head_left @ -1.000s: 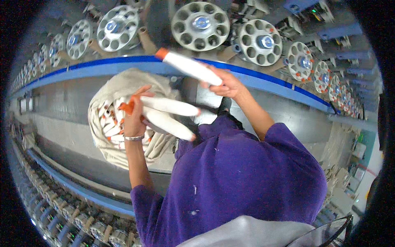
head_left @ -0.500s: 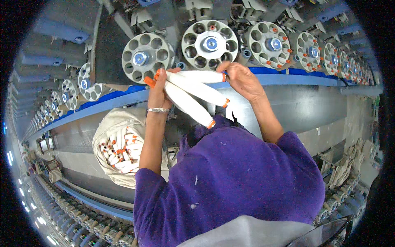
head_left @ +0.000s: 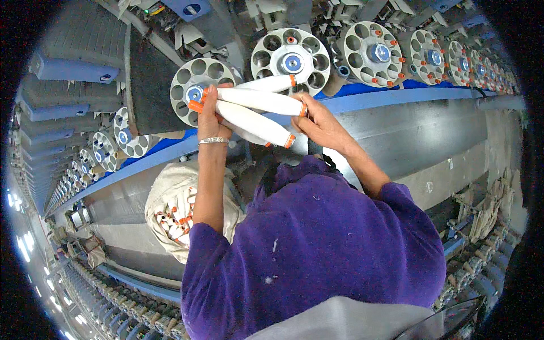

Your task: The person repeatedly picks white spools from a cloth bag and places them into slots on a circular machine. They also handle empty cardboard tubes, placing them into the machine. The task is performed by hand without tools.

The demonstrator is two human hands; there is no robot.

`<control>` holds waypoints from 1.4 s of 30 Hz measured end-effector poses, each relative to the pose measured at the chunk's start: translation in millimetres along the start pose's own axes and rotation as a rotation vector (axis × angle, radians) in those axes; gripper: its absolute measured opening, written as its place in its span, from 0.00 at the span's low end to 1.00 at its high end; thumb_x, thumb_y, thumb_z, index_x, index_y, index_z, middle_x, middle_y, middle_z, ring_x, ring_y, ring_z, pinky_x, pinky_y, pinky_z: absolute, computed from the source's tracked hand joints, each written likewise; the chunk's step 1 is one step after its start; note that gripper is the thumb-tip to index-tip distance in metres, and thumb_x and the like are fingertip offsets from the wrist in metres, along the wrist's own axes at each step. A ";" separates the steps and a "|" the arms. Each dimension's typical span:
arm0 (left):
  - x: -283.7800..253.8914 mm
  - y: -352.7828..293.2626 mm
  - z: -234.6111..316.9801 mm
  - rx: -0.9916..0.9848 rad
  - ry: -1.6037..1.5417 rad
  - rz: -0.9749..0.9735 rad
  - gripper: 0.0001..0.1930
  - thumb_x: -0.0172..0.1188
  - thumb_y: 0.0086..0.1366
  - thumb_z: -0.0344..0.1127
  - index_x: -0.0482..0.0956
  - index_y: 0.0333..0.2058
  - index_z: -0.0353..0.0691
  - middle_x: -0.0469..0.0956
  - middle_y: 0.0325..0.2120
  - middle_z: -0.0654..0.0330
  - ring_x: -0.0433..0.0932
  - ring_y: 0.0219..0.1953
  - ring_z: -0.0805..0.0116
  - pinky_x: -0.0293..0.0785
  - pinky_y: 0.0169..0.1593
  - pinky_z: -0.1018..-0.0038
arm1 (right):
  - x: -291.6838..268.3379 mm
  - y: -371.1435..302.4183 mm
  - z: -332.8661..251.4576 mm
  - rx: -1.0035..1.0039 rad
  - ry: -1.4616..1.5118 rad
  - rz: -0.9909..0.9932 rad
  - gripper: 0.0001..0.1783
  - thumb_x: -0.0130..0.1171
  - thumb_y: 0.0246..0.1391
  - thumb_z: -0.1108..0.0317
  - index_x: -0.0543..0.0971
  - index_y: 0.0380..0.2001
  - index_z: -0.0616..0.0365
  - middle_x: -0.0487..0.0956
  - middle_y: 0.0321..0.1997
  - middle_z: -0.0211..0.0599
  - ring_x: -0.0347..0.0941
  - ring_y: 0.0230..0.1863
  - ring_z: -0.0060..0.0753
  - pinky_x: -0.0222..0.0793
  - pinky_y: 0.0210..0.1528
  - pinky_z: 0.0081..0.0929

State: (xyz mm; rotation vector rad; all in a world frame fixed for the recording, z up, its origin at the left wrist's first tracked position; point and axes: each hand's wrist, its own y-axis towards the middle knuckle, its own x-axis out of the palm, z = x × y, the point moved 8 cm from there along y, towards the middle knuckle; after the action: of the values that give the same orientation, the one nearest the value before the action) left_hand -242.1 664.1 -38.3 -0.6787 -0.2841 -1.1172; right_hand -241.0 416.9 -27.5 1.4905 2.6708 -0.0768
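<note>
Head view: just below the wheel [head_left: 292, 61], at least four white bobbins [head_left: 255, 101], fanned out, with orange butt ends gathered in the left grip [head_left: 212, 110], wrapped firmly by the look of it. Lower right of the wheel, the right grip [head_left: 311, 116], curled in close about the orange collar of a middle bobbin, with no telling how tightly. Best to pinch the bundle snugly at the butts, work on one tip at a time, and draw along that bobbin's own line to spare the others

For room, mind the wheel's lower edge, overlapped by the upper bobbin; cannot tell whether touching. Mind too the blue rail [head_left: 362, 103] below the wheel, plus the left wheel [head_left: 198, 79], partly behind the left grip. Most open room lower right of the wheel, before the grey panel [head_left: 419, 141]. Well down and left of the wheel, a sack [head_left: 164, 184] of more bobbins, partly behind the left forearm
</note>
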 end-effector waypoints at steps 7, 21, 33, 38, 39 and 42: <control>-42.7 -0.7 55.5 0.168 0.036 -0.009 0.16 0.61 0.64 0.42 0.78 0.41 0.33 0.80 0.40 0.55 0.77 0.41 0.67 0.73 0.49 0.69 | -73.0 -9.3 -2.2 -0.088 1.246 0.138 0.07 0.50 0.60 0.65 0.73 0.28 0.53 0.65 0.19 0.20 0.59 0.20 0.14 0.54 0.19 0.17; 25.1 -30.6 98.8 0.677 0.492 -0.225 0.09 0.60 0.62 0.36 0.82 0.34 0.36 0.77 0.45 0.55 0.72 0.49 0.66 0.65 0.54 0.69 | 56.4 59.2 -102.4 -0.403 -0.430 0.473 0.13 0.68 0.44 0.70 0.83 0.37 0.57 0.80 0.41 0.34 0.73 0.40 0.28 0.67 0.43 0.23; 51.7 -30.0 96.7 0.927 0.697 -0.302 0.11 0.59 0.60 0.38 0.82 0.35 0.36 0.75 0.48 0.53 0.72 0.48 0.65 0.65 0.52 0.68 | 28.6 84.8 -84.2 -0.204 -0.078 0.318 0.05 0.56 0.55 0.73 0.71 0.29 0.61 0.73 0.27 0.32 0.68 0.29 0.21 0.65 0.33 0.22; 5.1 12.9 77.1 0.542 0.229 -0.137 0.14 0.55 0.66 0.42 0.77 0.39 0.36 0.73 0.52 0.51 0.72 0.52 0.60 0.65 0.57 0.63 | 31.0 44.0 -1.4 0.048 0.371 -0.021 0.09 0.49 0.63 0.69 0.64 0.28 0.55 0.67 0.25 0.27 0.62 0.24 0.18 0.59 0.25 0.18; -1.6 18.4 74.7 0.491 0.166 -0.144 0.15 0.55 0.66 0.43 0.77 0.39 0.36 0.72 0.52 0.51 0.72 0.52 0.59 0.66 0.57 0.62 | 22.5 28.2 29.3 0.158 0.436 -0.142 0.10 0.49 0.64 0.67 0.64 0.28 0.54 0.67 0.24 0.26 0.62 0.23 0.17 0.59 0.24 0.18; -18.8 31.0 71.3 0.337 0.030 -0.159 0.17 0.55 0.66 0.47 0.77 0.40 0.36 0.72 0.53 0.50 0.72 0.52 0.57 0.68 0.57 0.60 | -115.1 -15.9 116.6 0.158 0.440 0.318 0.12 0.52 0.61 0.56 0.68 0.30 0.50 0.66 0.22 0.22 0.63 0.22 0.17 0.62 0.23 0.19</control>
State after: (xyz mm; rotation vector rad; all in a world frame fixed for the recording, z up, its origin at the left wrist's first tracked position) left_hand -214.0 731.0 -4.7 -0.3440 -0.4942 -1.1940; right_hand -189.0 301.3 -132.5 2.1903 2.7439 0.0719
